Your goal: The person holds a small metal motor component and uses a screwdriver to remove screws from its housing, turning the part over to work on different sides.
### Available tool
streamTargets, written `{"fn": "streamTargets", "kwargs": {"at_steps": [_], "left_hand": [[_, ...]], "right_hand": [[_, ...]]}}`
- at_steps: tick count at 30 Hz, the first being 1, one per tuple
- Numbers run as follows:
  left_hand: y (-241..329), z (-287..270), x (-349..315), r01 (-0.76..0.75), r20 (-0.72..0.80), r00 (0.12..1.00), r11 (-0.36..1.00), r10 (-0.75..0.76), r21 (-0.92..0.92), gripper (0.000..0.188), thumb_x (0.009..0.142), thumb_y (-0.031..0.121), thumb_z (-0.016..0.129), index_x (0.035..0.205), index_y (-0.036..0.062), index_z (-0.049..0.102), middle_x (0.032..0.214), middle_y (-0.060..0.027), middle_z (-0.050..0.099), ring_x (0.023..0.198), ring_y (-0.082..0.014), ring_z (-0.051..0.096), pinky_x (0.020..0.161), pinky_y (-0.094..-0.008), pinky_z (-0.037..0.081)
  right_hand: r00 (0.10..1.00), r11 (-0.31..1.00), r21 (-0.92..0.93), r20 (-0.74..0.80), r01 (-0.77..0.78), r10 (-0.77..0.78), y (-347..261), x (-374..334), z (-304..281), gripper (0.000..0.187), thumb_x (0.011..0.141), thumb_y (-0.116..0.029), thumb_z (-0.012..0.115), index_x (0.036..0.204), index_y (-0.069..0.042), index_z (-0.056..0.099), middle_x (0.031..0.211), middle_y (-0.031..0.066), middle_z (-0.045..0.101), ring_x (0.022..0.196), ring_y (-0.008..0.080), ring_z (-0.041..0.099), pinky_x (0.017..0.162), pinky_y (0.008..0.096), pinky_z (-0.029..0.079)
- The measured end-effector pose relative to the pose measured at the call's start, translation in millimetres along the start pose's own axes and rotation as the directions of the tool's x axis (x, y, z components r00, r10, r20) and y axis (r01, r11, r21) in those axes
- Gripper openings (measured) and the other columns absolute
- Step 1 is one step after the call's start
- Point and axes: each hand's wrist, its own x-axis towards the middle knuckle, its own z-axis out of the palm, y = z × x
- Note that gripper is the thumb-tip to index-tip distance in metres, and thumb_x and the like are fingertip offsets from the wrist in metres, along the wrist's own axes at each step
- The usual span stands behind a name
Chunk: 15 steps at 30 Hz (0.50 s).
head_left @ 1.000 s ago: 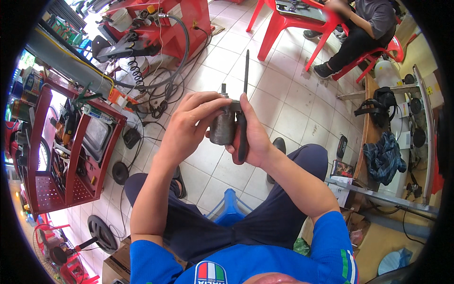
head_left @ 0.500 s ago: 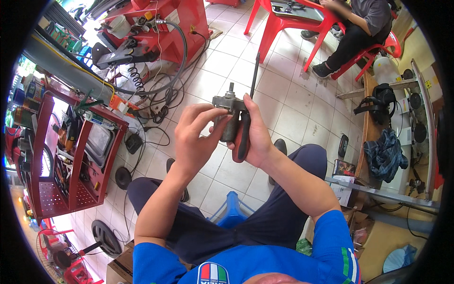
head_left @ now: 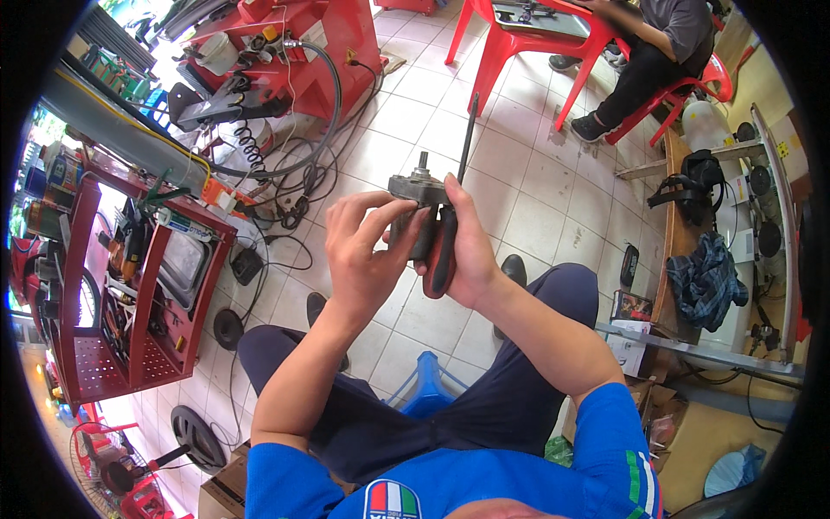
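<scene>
A dark grey metal part [head_left: 417, 185], which looks like a small motor with a flange and a short splined shaft on top, is held upright before me between both hands. My left hand [head_left: 361, 251] pinches at its body just under the flange with thumb and fingertips; exactly what lies between them is hidden. My right hand [head_left: 471, 246] wraps round the part's right side and also grips a screwdriver [head_left: 443, 255] with a red and black handle. The screwdriver's long dark blade points up and away, past the right of the flange.
A red tool cart [head_left: 143, 363] full of tools stands at my left. Beyond it are a red machine [head_left: 303, 69] and tangled cables [head_left: 298, 186] on the tiled floor. A person sits by red chairs [head_left: 553, 43] at the far right. A blue stool [head_left: 425, 385] shows between my legs.
My left hand has shifted slightly right, its fingers drawn closer around the part below the flange. The part, the screwdriver and my right hand stay nearly in place.
</scene>
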Motion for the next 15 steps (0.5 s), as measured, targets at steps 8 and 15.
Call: {"fn": "streamTargets", "kwargs": {"at_steps": [8, 15], "left_hand": [[5.9, -1.0, 1.6, 0.055, 0.004, 0.998, 0.998, -0.055, -0.03, 0.021, 0.074, 0.005, 0.082, 0.092, 0.0075, 0.073, 0.093, -0.0056, 0.065, 0.084, -0.0217, 0.061, 0.074, -0.0337, 0.046], [2.5, -0.5, 1.3, 0.035, 0.01, 0.999, 0.999, -0.035, -0.022, 0.026, 0.071, 0.006, 0.083, 0.094, 0.0098, 0.072, 0.092, -0.0055, 0.064, 0.085, -0.0231, 0.059, 0.072, -0.0342, 0.047]], "right_hand": [[1.0, 1.0, -0.008, 0.012, 0.014, -0.014, -2.0, -1.4, 2.9, 0.061, 0.094, -0.07, 0.041, 0.107, -0.014, 0.061, 0.084, 0.0054, 0.069, 0.065, 0.0118, 0.062, 0.053, 0.0269, 0.048], [0.999, 0.999, 0.015, -0.004, 0.04, -0.04, 0.5, 1.1, 2.6, 0.06, 0.094, -0.07, 0.041, 0.108, -0.015, 0.061, 0.085, 0.0048, 0.069, 0.066, 0.0116, 0.062, 0.053, 0.0273, 0.047]]}}
